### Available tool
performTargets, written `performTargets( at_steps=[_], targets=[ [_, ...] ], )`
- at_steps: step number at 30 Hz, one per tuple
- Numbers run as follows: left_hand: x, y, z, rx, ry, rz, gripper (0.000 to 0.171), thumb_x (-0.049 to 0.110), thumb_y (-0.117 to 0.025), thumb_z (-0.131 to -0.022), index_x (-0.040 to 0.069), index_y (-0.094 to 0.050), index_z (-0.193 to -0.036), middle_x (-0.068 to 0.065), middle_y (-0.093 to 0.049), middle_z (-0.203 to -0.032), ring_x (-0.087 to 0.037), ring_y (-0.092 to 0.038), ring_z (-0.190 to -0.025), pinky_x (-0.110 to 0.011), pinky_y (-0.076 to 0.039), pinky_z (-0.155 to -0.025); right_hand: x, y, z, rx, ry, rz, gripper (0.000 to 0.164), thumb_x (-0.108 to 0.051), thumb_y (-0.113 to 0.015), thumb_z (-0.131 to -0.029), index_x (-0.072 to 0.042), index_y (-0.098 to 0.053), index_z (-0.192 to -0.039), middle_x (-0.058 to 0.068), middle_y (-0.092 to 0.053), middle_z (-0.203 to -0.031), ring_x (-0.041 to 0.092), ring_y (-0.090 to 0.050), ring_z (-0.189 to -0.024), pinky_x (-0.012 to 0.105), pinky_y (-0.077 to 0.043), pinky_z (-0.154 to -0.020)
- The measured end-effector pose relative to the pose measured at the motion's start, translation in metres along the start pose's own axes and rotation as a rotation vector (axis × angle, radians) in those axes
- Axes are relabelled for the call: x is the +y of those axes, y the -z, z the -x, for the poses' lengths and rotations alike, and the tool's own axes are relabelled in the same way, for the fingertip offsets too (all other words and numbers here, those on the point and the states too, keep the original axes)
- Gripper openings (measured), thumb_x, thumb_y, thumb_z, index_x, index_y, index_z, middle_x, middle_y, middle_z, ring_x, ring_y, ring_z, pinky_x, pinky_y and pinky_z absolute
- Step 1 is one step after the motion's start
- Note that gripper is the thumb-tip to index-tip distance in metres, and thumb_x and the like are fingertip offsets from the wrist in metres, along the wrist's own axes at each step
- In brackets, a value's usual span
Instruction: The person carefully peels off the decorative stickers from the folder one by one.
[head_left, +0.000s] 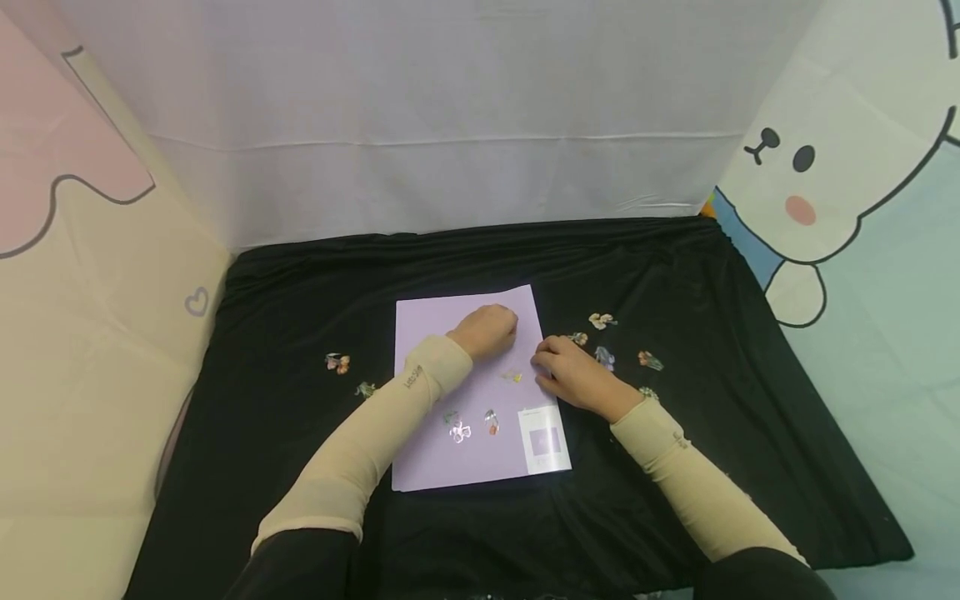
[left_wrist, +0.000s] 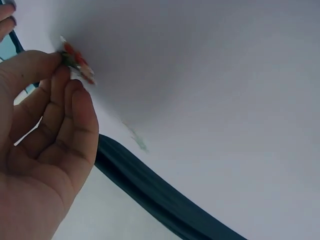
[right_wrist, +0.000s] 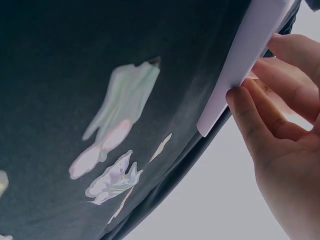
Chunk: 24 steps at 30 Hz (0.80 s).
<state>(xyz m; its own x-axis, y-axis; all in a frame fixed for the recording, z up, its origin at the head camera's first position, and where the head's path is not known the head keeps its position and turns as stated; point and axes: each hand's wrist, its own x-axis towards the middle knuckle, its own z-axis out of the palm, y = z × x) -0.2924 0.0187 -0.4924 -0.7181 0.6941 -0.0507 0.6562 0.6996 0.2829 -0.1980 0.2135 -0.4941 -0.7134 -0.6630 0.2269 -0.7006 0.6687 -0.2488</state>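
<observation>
A lilac book point(head_left: 450, 467) lies flat on the black cloth point(head_left: 285, 433). My left hand point(head_left: 510, 325) is over its upper part, and there thumb and fingers point(left_wrist: 75, 100) pinch a small red-and-green sticker point(left_wrist: 77, 64) against the lilac cover point(left_wrist: 210, 100). My right hand point(head_left: 543, 362) holds the book's right edge point(right_wrist: 225, 95), with curled fingertips point(right_wrist: 245, 107) on both sides of it. Several stickers point(head_left: 459, 431) sit on the cover's lower half, with a small yellow one point(head_left: 512, 377) between the hands.
Loose flower stickers lie on the cloth: two on the left point(head_left: 337, 362), several on the right point(head_left: 602, 320), two of them close to my right wrist point(right_wrist: 120, 115). A white label point(head_left: 543, 440) marks the book's lower right corner. Fabric walls point(head_left: 450, 125) enclose the cloth.
</observation>
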Motion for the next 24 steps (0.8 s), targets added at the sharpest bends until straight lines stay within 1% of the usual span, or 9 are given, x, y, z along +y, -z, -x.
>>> performTargets(
  at_steps=[2, 5, 8, 10, 13, 16, 20, 24],
  targets=[
    [-0.002, 0.000, 0.001, -0.015, -0.009, 0.001, 0.013, 0.009, -0.059, -0.097, 0.005, -0.068, -0.089, -0.005, -0.061, -0.080, -0.019, -0.059, -0.075, -0.029, -0.049, -0.075, -0.001, 0.000, 0.000, -0.005, -0.008, -0.004, 0.023, -0.004, -0.079, -0.084, 0.005, -0.070, -0.103, 0.017, -0.062, -0.104, 0.030, -0.060, -0.094, 0.042, -0.050, -0.085],
    [-0.007, -0.001, 0.003, -0.011, -0.031, 0.013, 0.013, 0.008, -0.059, -0.095, 0.007, -0.065, -0.084, -0.003, -0.056, -0.075, -0.018, -0.054, -0.070, -0.028, -0.046, -0.068, -0.002, -0.001, -0.001, -0.015, -0.016, -0.009, 0.024, -0.004, -0.078, -0.085, 0.006, -0.070, -0.104, 0.017, -0.062, -0.104, 0.030, -0.060, -0.094, 0.042, -0.051, -0.085],
    [-0.010, 0.001, 0.008, 0.029, -0.037, 0.052, 0.015, 0.006, -0.057, -0.094, 0.008, -0.063, -0.080, -0.002, -0.054, -0.074, -0.017, -0.051, -0.069, -0.028, -0.044, -0.065, -0.003, 0.000, -0.001, -0.028, -0.028, -0.006, 0.024, -0.005, -0.078, -0.085, 0.005, -0.070, -0.105, 0.017, -0.061, -0.104, 0.029, -0.060, -0.095, 0.041, -0.051, -0.086],
    [-0.013, 0.005, 0.010, 0.064, -0.023, 0.097, 0.016, 0.006, -0.055, -0.093, 0.008, -0.063, -0.080, -0.002, -0.055, -0.075, -0.017, -0.051, -0.070, -0.028, -0.045, -0.066, -0.003, 0.001, -0.001, -0.034, -0.039, 0.000, 0.024, -0.005, -0.079, -0.085, 0.005, -0.070, -0.105, 0.017, -0.061, -0.105, 0.029, -0.060, -0.095, 0.041, -0.051, -0.086],
    [-0.021, 0.014, 0.016, 0.112, 0.031, 0.192, 0.014, 0.007, -0.055, -0.095, 0.008, -0.065, -0.085, -0.001, -0.058, -0.078, -0.016, -0.053, -0.073, -0.028, -0.046, -0.069, -0.004, 0.003, -0.001, -0.046, -0.062, 0.007, 0.025, -0.006, -0.079, -0.085, 0.005, -0.070, -0.105, 0.017, -0.062, -0.106, 0.029, -0.060, -0.096, 0.041, -0.052, -0.086],
    [-0.032, 0.024, 0.025, 0.119, 0.104, 0.269, 0.013, 0.010, -0.057, -0.096, 0.009, -0.067, -0.088, 0.001, -0.061, -0.078, -0.015, -0.055, -0.074, -0.029, -0.048, -0.069, -0.005, 0.004, -0.002, -0.058, -0.074, 0.008, 0.025, -0.006, -0.079, -0.085, 0.005, -0.071, -0.106, 0.017, -0.062, -0.106, 0.029, -0.061, -0.096, 0.041, -0.052, -0.087],
    [-0.051, 0.032, 0.042, 0.102, 0.175, 0.286, 0.014, 0.012, -0.057, -0.097, 0.010, -0.067, -0.088, 0.003, -0.064, -0.074, -0.015, -0.057, -0.068, -0.029, -0.048, -0.065, -0.005, 0.004, -0.002, -0.059, -0.074, 0.005, 0.025, -0.006, -0.079, -0.085, 0.005, -0.071, -0.106, 0.017, -0.062, -0.106, 0.029, -0.061, -0.096, 0.041, -0.052, -0.087],
    [-0.072, 0.038, 0.065, 0.102, 0.266, 0.286, 0.014, 0.013, -0.059, -0.098, 0.009, -0.067, -0.086, 0.001, -0.064, -0.073, -0.017, -0.058, -0.066, -0.031, -0.048, -0.061, -0.005, 0.004, -0.002, -0.057, -0.071, -0.003, 0.025, -0.006, -0.079, -0.085, 0.005, -0.071, -0.106, 0.017, -0.062, -0.106, 0.030, -0.061, -0.096, 0.042, -0.052, -0.088]
  ],
)
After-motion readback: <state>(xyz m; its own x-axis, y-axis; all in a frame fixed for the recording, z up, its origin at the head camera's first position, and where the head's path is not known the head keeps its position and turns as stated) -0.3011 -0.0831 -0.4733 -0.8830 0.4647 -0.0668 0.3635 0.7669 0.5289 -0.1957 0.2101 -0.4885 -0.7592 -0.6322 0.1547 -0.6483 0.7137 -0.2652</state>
